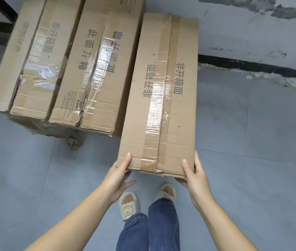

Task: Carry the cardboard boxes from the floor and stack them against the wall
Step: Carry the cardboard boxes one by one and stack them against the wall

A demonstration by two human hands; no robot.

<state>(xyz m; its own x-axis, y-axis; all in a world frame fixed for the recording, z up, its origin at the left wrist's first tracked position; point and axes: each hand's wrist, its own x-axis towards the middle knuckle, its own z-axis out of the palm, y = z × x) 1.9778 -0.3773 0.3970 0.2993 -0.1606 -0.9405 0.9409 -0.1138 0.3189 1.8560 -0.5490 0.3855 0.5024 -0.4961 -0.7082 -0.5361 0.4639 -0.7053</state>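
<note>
A long taped cardboard box (178, 109) with printed characters lies lengthwise in front of me, its far end toward the wall (252, 33). My left hand (120, 175) grips its near left corner, thumb on top and fingers underneath. My right hand (194, 175) holds the near right corner the same way. To its left, two similar boxes (40, 57) (92, 69) lie side by side on top of another box whose edge (40, 126) shows beneath them.
Grey tiled floor (252, 142) stretches to the right and below. A scuffed white wall with a black baseboard (252, 67) runs along the top right. My slippered feet (129, 205) stand just behind the held box. A dark frame (2, 8) crosses the top left.
</note>
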